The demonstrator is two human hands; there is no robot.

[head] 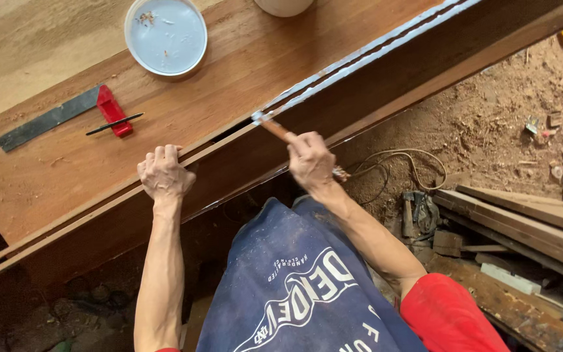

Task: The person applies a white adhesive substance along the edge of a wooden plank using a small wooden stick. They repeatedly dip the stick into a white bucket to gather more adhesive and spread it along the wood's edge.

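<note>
Your right hand (309,160) is closed around a small brush (275,129), its wooden handle pinched between thumb and fingers, the bristle tip pointing toward 10 o'clock and touching the near end of a white glue line (360,62). That pale bead runs along the grooved edge of the long wooden board (229,72), climbing toward 1 o'clock until it leaves the view.

Your left hand (163,173) sits at 9 o'clock from the right one, fingers curled over the top edge of the dark front plank (99,225), pressing on it and holding nothing loose.

There are no boxes or signs on the board. The nearest container is a round white tub (165,36) at 11 o'clock from your right hand, open, with a pale bluish-white layer inside and a few brown specks near its far rim. A second white round vessel (283,6) shows only its lower edge at 12 o'clock. The only lettering in view is the white print on your blue apron (301,287), at 6 o'clock.

At 9 o'clock on the board lies a try square (53,118) with a grey blade and red stock, a dark pencil (115,124) resting across the stock.

At 3 o'clock, on the sawdust-covered floor (490,104), a looped cable (399,163) lies just beside your right wrist, with stacked timber offcuts (522,221) beyond it.
</note>
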